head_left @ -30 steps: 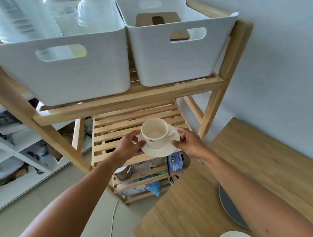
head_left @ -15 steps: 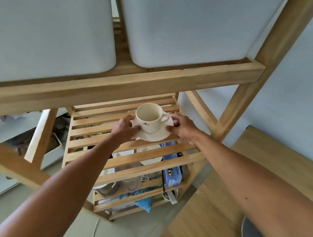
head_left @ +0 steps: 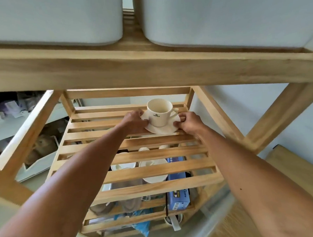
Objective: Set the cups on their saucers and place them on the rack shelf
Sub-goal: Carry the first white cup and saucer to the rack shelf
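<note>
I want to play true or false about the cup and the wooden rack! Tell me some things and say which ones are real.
1. The cup stands upright on its saucer. True.
2. Only one hand holds the saucer. False: the left hand and the right hand each hold a side of it.
3. The cup is full of tea. False: what shows of its inside looks empty.
4. The middle shelf is made of wooden slats with gaps between them. True.
5. A blue box sits on a lower level, seen through the slats. True.
6. Two red bins sit on the top shelf. False: the bins up there are white.
</note>
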